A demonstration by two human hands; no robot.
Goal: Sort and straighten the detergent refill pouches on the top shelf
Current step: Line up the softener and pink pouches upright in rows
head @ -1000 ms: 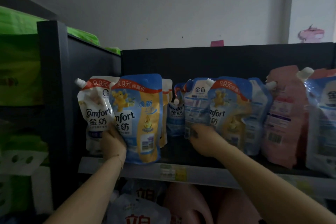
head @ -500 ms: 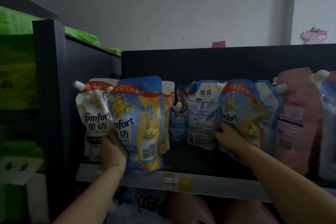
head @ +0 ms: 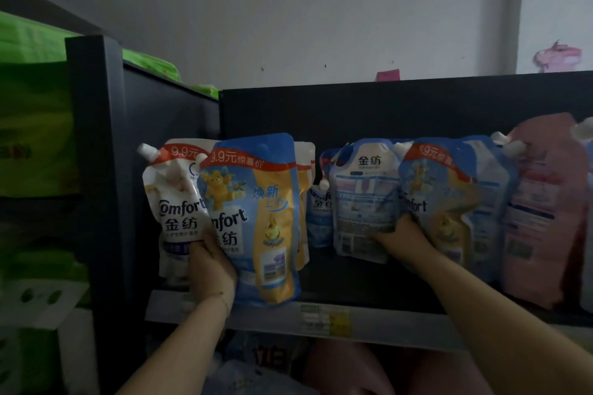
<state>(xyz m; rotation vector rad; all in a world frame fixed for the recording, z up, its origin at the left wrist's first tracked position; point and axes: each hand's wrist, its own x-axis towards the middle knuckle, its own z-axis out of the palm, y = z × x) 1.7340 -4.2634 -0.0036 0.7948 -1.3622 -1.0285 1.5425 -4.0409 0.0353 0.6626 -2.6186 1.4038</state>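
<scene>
Refill pouches stand in a row on the top shelf [head: 263, 319]. At the far left is a white Comfort pouch [head: 175, 202], and in front of it a blue-and-yellow pouch [head: 260, 218]. My left hand [head: 210, 269] grips these two at their lower edges, fingers between them. Further right stand a back-facing blue pouch [head: 362, 199] and a second blue-and-yellow pouch [head: 439, 199]. My right hand [head: 401, 239] holds the seam where those two meet. A small blue pouch [head: 317, 212] sits behind in the gap. Pink pouches [head: 545, 212] stand at the right.
A black side panel [head: 93, 170] closes the shelf on the left, with green packages [head: 32, 125] beyond it. A price label [head: 324, 319] is on the shelf's front strip. More pouches and pink bottles [head: 346, 369] sit on the shelf below.
My right hand has slid right from the back-facing blue pouch to the edge of the second blue-and-yellow pouch. My left hand has stayed on the left pouches.
</scene>
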